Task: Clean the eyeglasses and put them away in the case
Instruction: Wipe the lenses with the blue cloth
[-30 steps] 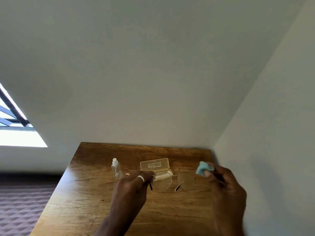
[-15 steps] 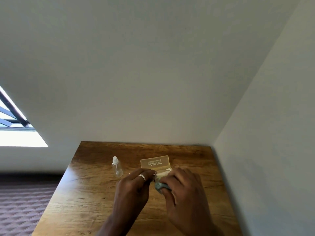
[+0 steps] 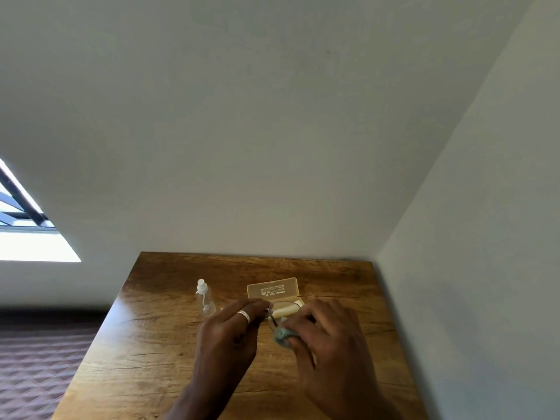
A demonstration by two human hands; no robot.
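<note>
**A:** Where are the eyeglasses (image 3: 281, 312), and which way do they run?

**B:** Lower centre of the frame, over the wooden table (image 3: 151, 344), long axis left to right between your 2 hands. Your left hand (image 3: 230, 334) pinches the left end of the thin wire frame. Your right hand (image 3: 327, 338) curls round a teal cloth (image 3: 283, 336) pressed on a clear lens, hiding the rest.

**A:** And the case (image 3: 274, 287)?

**B:** Open, pale yellow, just behind them. A clear spray bottle (image 3: 204, 298) stands to its left.
</note>
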